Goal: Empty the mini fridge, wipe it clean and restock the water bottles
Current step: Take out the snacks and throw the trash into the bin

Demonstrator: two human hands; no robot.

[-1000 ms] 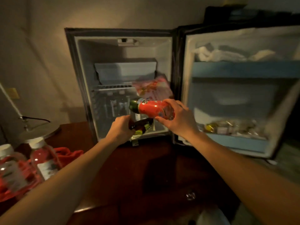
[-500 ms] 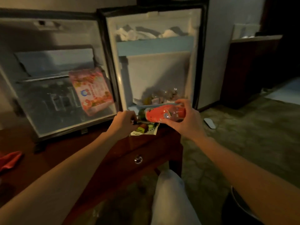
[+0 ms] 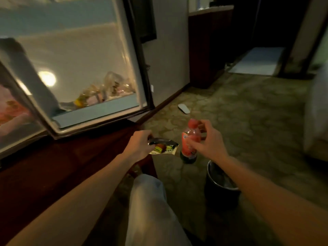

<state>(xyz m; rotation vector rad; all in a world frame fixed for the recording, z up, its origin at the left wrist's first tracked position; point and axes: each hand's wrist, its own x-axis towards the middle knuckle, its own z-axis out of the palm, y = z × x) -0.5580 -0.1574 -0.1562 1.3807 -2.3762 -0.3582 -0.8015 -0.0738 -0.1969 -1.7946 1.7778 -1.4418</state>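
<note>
Dim yellow light fills the room, and a patterned carpet [image 3: 239, 110] covers the floor. Nearest to the camera, a knee in light trousers [image 3: 150, 208] sits between the two bare forearms. On the right side, a dark round bin [image 3: 221, 189] stands on the carpet, partly hidden under the right forearm.

Above the bin, the right hand [image 3: 209, 141] holds a red bottle [image 3: 190, 141] upside down: the red base points up and the dark cap end hangs low, near the rim of the bin. The grip of this hand is curled around the body of the bottle, with the thumb on the near side. Just to the left, the left hand [image 3: 140, 145] pinches a small dark snack packet [image 3: 164, 146] with green and white print. The packet hangs over the edge of the dark wooden counter [image 3: 53, 167] and does not touch the bottle.

Farther back, the mini fridge door [image 3: 79, 68] stands open over the counter. Its lower shelf carries a blurred heap of small packets and bottles [image 3: 104, 93]; I cannot tell exactly what they are. At the far left edge, a pink and orange packet [image 3: 10, 110] shows inside the fridge. Beyond the door, a white slipper [image 3: 184, 108] lies on the carpet near the wall, and a dark cabinet [image 3: 209, 47] stands in the corner.
</note>
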